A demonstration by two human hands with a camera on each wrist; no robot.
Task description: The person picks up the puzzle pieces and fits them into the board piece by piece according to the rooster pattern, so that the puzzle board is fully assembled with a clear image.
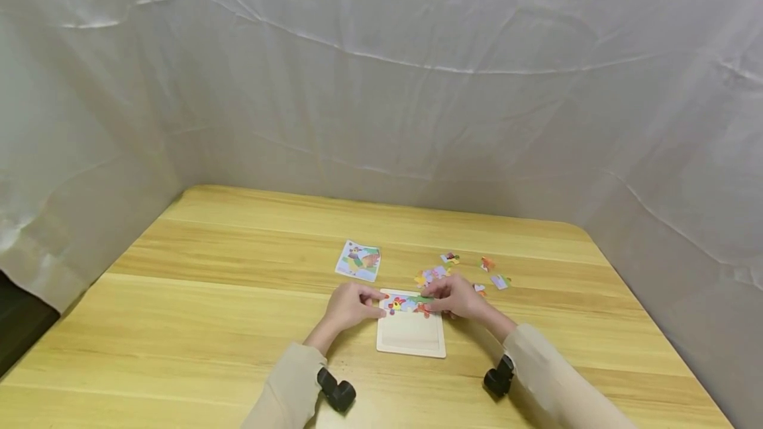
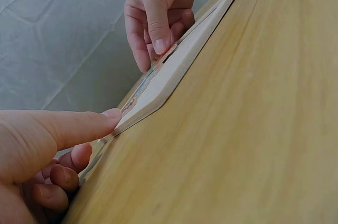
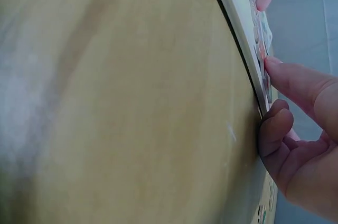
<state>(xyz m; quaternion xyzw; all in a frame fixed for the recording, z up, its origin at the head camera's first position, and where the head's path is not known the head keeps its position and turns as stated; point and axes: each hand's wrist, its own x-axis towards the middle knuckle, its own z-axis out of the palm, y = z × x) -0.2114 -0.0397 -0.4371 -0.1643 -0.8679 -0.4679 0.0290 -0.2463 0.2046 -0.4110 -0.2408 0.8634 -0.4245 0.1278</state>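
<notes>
A light wooden puzzle tray (image 1: 411, 334) lies on the table, with a row of joined, colourful puzzle pieces (image 1: 401, 303) along its far side. At the left rim my left hand (image 1: 348, 306) holds the tray, its thumb (image 2: 95, 127) along the edge by the pieces and its other fingers curled outside the rim. My right hand (image 1: 459, 298) pinches a green-and-orange puzzle piece (image 1: 424, 305) at the right end of the row. Its thumb (image 3: 288, 76) presses near the pieces, while the lower fingers curl beside the tray. The fingers partly hide both ends of the row.
A picture card (image 1: 359, 261) with a printed bird lies behind the tray to the left. Loose puzzle pieces (image 1: 435, 275) are scattered behind and right of it, one (image 1: 501, 281) farther out. Grey cloth (image 1: 381, 118) hangs around the wooden table (image 1: 238, 323).
</notes>
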